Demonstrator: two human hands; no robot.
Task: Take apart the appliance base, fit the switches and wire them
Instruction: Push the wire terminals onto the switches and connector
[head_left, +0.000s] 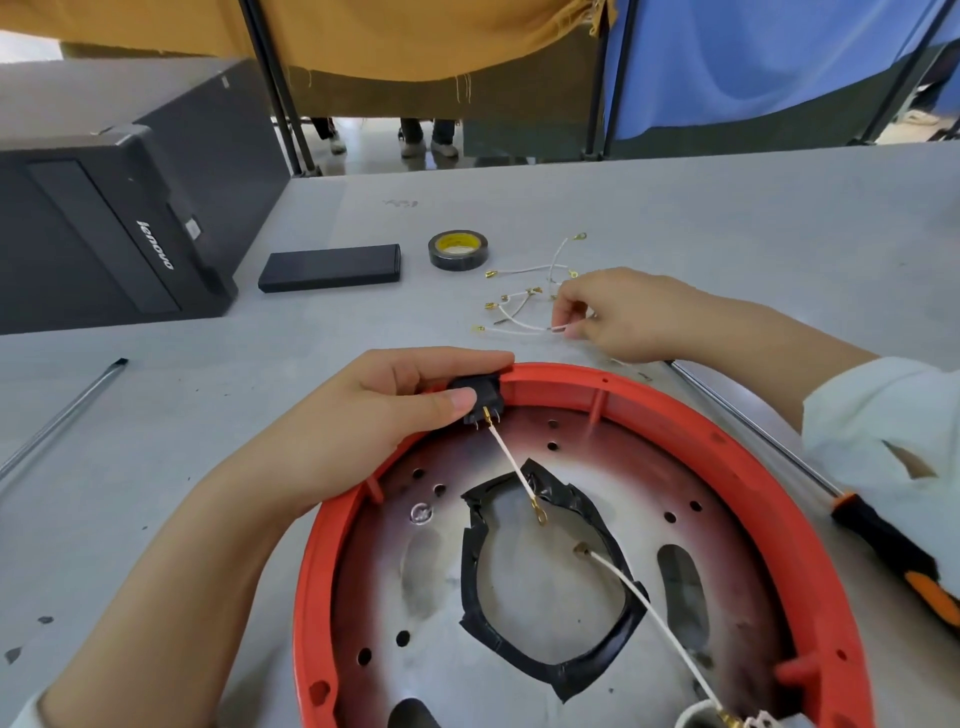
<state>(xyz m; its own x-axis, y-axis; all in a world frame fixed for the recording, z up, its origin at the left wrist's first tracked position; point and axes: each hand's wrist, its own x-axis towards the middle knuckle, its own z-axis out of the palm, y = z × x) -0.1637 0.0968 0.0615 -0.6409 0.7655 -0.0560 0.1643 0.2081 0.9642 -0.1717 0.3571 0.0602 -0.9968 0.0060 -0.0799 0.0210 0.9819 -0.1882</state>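
Pinching black switch (480, 397) on red base (675, 415): left grip (395, 405); right grip (618, 317) pinches white wire (519, 323), fingertips partly hidden.

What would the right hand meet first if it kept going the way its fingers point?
Probably the loose white wires lying just beyond the right hand, which already pinches one; depth is hard to judge.

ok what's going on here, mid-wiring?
Yes. The left hand grips the black switch seated in the rim of the red base; one white wire is already on a switch terminal, its ring end loose over the metal plate. The right hand pinches another lead from the loose wires on the table. A screwdriver lies to the right.
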